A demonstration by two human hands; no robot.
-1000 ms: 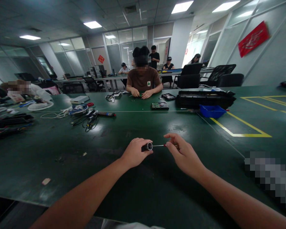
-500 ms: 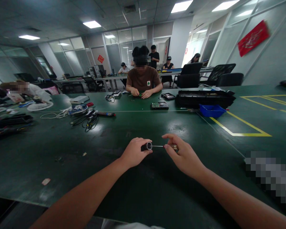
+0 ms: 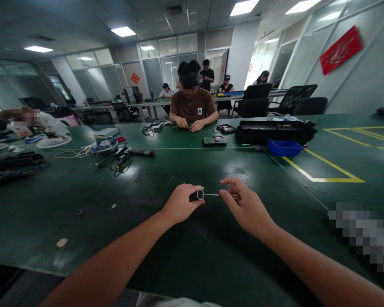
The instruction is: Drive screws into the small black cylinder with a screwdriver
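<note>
Low over the green table, my left hand (image 3: 181, 204) is closed around a black cylinder (image 3: 199, 195) with a silvery ring at its end, which faces right. My right hand (image 3: 243, 204) holds a screwdriver (image 3: 212, 195) level, its thin metal shaft pointing left. The shaft's tip meets the ringed end of the cylinder; how far it reaches inside cannot be made out. Thumb and fingers hide most of the screwdriver's handle. The rest of the cylinder lies hidden in my left palm.
Across the green table (image 3: 141, 243) a person in a brown shirt (image 3: 193, 104) works on small parts. A circuit-board device (image 3: 214, 141), a long black housing (image 3: 275, 132) and a blue tray (image 3: 285, 148) lie ahead. Tangled cables (image 3: 120, 160) are left; a pixelated object sits right.
My right thumb and fingers have shifted slightly on the screwdriver, and less of its handle shows. My left hand and the cylinder stay in place.
</note>
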